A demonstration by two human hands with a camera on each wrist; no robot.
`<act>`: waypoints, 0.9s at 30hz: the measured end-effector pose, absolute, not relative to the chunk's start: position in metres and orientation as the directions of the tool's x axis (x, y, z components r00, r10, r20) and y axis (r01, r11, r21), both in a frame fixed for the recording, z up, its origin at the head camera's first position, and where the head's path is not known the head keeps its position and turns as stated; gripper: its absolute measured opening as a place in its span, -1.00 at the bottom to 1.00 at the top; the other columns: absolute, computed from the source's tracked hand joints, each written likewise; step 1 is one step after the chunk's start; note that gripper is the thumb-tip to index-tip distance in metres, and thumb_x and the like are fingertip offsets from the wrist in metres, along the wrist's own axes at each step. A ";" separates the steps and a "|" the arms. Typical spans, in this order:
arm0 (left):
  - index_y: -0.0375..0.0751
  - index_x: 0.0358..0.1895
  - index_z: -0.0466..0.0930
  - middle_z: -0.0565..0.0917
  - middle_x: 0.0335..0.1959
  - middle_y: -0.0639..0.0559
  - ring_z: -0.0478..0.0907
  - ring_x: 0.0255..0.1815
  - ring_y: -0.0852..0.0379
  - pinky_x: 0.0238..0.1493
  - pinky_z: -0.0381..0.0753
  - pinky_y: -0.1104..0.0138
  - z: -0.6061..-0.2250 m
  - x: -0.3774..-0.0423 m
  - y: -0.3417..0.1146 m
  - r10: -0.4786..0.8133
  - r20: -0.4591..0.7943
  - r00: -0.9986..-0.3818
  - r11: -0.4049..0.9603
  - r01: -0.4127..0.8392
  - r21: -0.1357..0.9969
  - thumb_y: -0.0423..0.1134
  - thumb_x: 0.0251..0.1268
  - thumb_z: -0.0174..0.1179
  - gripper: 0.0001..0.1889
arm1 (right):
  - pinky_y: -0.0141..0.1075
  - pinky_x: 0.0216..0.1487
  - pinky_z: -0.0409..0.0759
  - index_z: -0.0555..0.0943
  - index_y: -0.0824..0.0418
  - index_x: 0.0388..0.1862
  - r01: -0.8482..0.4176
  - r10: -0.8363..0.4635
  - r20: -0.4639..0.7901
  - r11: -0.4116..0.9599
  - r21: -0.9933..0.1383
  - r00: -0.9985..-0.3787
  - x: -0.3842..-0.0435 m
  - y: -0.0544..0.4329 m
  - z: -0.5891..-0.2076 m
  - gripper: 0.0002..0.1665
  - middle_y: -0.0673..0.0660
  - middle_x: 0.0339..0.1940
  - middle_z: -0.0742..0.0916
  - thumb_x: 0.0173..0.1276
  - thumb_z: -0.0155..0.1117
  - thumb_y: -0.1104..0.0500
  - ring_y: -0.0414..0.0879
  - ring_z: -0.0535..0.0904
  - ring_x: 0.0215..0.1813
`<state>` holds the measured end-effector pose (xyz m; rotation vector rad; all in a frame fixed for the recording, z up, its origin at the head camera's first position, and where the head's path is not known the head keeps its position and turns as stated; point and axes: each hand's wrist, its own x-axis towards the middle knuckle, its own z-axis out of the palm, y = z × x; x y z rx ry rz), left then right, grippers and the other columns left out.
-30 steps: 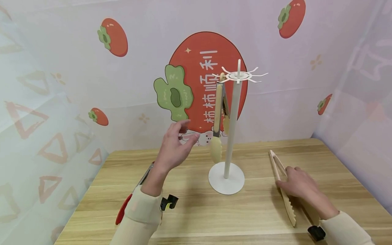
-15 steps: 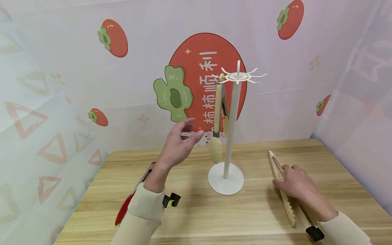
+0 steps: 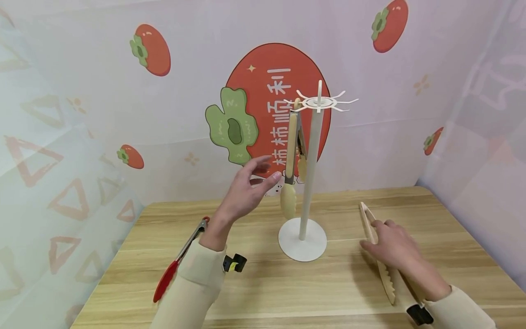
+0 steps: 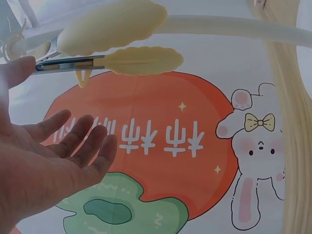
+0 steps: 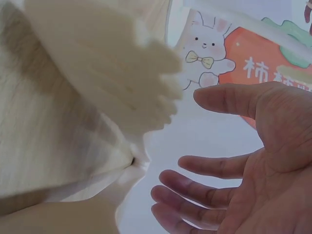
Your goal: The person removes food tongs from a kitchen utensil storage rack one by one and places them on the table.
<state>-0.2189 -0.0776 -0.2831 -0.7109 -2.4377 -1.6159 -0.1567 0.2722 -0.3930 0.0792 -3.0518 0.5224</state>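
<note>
A pair of tongs with beige scalloped heads (image 3: pixel 289 201) hangs from a hook of the white stand (image 3: pixel 311 183). My left hand (image 3: pixel 246 189) is just left of these tongs, fingers spread and a little bent, holding nothing. In the left wrist view the thumb lies close to the metal arms of the hanging tongs (image 4: pixel 141 61); whether it touches them I cannot tell. My right hand (image 3: pixel 393 244) hovers over beige tongs (image 3: pixel 385 278) lying spread on the table, partly covering them. The right wrist view shows its fingers (image 5: pixel 204 192) apart, with nothing between them.
Red-headed tongs (image 3: pixel 168 278) lie on the wooden table (image 3: pixel 263 292) at the left, beside my left forearm. The stand's round white base (image 3: pixel 293 253) is near the middle. Thin hooks (image 3: pixel 345 100) fan out at its top. A printed cloth (image 3: pixel 181 105) hangs behind.
My left hand has moved right, closer to the hanging tongs. My right hand has shifted slightly left over the beige tongs on the table. The tongs have stayed in place.
</note>
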 end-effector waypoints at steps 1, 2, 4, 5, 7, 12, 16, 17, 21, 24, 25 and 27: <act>-0.13 0.47 0.36 0.50 0.21 -0.06 0.41 0.24 0.03 0.27 0.45 0.09 -0.283 -0.220 -0.077 0.316 0.357 -0.879 0.306 0.451 0.838 -0.03 0.42 0.24 -0.38 | 0.26 -0.23 0.56 0.46 0.52 0.27 -0.060 -0.045 0.053 0.941 -0.333 -0.998 -0.156 0.271 -0.392 -0.13 0.54 -0.01 0.59 0.22 0.43 -0.09 0.46 0.56 -0.05; -0.13 0.47 0.35 0.49 0.22 -0.06 0.40 0.25 0.02 0.28 0.45 0.08 -0.283 -0.220 -0.076 0.323 0.355 -0.877 0.298 0.451 0.842 -0.03 0.42 0.24 -0.38 | 0.24 -0.25 0.57 0.47 0.52 0.26 -0.063 -0.047 0.055 0.939 -0.337 -0.997 -0.156 0.270 -0.392 -0.14 0.53 -0.02 0.60 0.22 0.43 -0.09 0.44 0.57 -0.06; -0.13 0.48 0.34 0.49 0.25 -0.07 0.40 0.26 0.01 0.30 0.43 0.05 -0.283 -0.222 -0.074 0.334 0.355 -0.873 0.281 0.451 0.847 -0.03 0.42 0.24 -0.37 | 0.20 -0.28 0.57 0.49 0.51 0.24 -0.073 -0.054 0.066 0.936 -0.343 -0.996 -0.155 0.267 -0.391 -0.17 0.50 -0.04 0.61 0.22 0.43 -0.08 0.41 0.58 -0.09; -0.12 0.48 0.34 0.49 0.26 -0.06 0.40 0.26 0.01 0.29 0.43 0.03 -0.283 -0.223 -0.073 0.339 0.351 -0.873 0.276 0.450 0.850 -0.03 0.41 0.24 -0.36 | 0.16 -0.30 0.57 0.50 0.51 0.22 -0.080 -0.057 0.076 0.935 -0.345 -0.995 -0.154 0.266 -0.391 -0.19 0.48 -0.06 0.62 0.22 0.44 -0.07 0.38 0.59 -0.11; -0.11 0.49 0.33 0.48 0.28 -0.06 0.39 0.27 0.00 0.29 0.42 0.02 -0.282 -0.224 -0.071 0.349 0.349 -0.870 0.267 0.449 0.853 -0.02 0.40 0.24 -0.34 | 0.10 -0.36 0.56 0.52 0.50 0.21 -0.091 -0.063 0.091 0.933 -0.349 -0.994 -0.154 0.264 -0.391 -0.21 0.44 -0.09 0.63 0.22 0.44 -0.07 0.33 0.59 -0.14; -0.17 0.51 0.28 0.43 0.35 -0.15 0.37 0.30 -0.04 0.28 0.42 -0.01 -0.282 -0.227 -0.067 0.367 0.348 -0.863 0.247 0.451 0.857 -0.04 0.39 0.25 -0.31 | 0.06 -0.39 0.54 0.53 0.47 0.23 -0.121 -0.079 0.130 0.926 -0.357 -0.988 -0.153 0.258 -0.390 -0.23 0.39 -0.10 0.65 0.22 0.46 -0.04 0.29 0.60 -0.16; -0.16 0.53 0.27 0.40 0.40 -0.18 0.35 0.36 -0.07 0.31 0.39 -0.02 -0.281 -0.230 -0.063 0.376 0.363 -0.853 0.242 0.468 0.850 -0.04 0.39 0.25 -0.30 | 0.12 -0.33 0.56 0.57 0.46 0.13 -0.131 -0.083 0.147 0.926 -0.355 -0.986 -0.151 0.255 -0.390 -0.30 0.38 -0.13 0.65 0.20 0.48 -0.03 0.30 0.60 -0.17; -0.15 0.53 0.26 0.39 0.40 -0.17 0.35 0.37 -0.08 0.30 0.41 -0.02 -0.280 -0.230 -0.063 0.375 0.365 -0.852 0.244 0.470 0.848 -0.04 0.39 0.25 -0.29 | 0.14 -0.31 0.56 0.58 0.46 0.10 -0.135 -0.086 0.150 0.926 -0.353 -0.985 -0.151 0.254 -0.391 -0.31 0.39 -0.13 0.65 0.20 0.48 -0.03 0.31 0.60 -0.17; -0.11 0.55 0.24 0.39 0.42 -0.16 0.37 0.37 -0.11 0.28 0.46 -0.05 -0.279 -0.233 -0.060 0.376 0.372 -0.848 0.234 0.476 0.848 -0.05 0.39 0.25 -0.28 | 0.16 -0.27 0.57 0.60 0.46 0.08 -0.154 -0.101 0.166 0.924 -0.349 -0.981 -0.150 0.252 -0.392 -0.34 0.36 -0.16 0.67 0.20 0.48 -0.02 0.30 0.61 -0.18; -0.13 0.56 0.22 0.39 0.42 -0.18 0.36 0.38 -0.15 0.30 0.44 -0.07 -0.278 -0.235 -0.059 0.381 0.381 -0.842 0.218 0.482 0.849 -0.06 0.39 0.24 -0.27 | 0.15 -0.28 0.57 0.61 0.46 0.08 -0.164 -0.107 0.175 0.921 -0.352 -0.979 -0.150 0.250 -0.393 -0.35 0.34 -0.18 0.67 0.20 0.49 -0.02 0.27 0.62 -0.20; -0.14 0.56 0.22 0.39 0.42 -0.20 0.35 0.39 -0.15 0.33 0.41 -0.08 -0.278 -0.236 -0.058 0.384 0.388 -0.838 0.207 0.487 0.848 -0.08 0.39 0.24 -0.27 | 0.14 -0.29 0.57 0.61 0.45 0.08 -0.164 -0.107 0.175 0.921 -0.354 -0.979 -0.149 0.249 -0.394 -0.35 0.33 -0.18 0.67 0.20 0.49 -0.02 0.26 0.62 -0.20; -0.15 0.56 0.22 0.40 0.41 -0.18 0.33 0.41 -0.13 0.36 0.36 -0.08 -0.278 -0.237 -0.057 0.387 0.400 -0.831 0.191 0.496 0.847 -0.09 0.39 0.23 -0.28 | 0.13 -0.30 0.58 0.62 0.44 0.08 -0.163 -0.107 0.172 0.920 -0.356 -0.979 -0.149 0.248 -0.394 -0.36 0.34 -0.16 0.68 0.20 0.49 -0.02 0.26 0.63 -0.19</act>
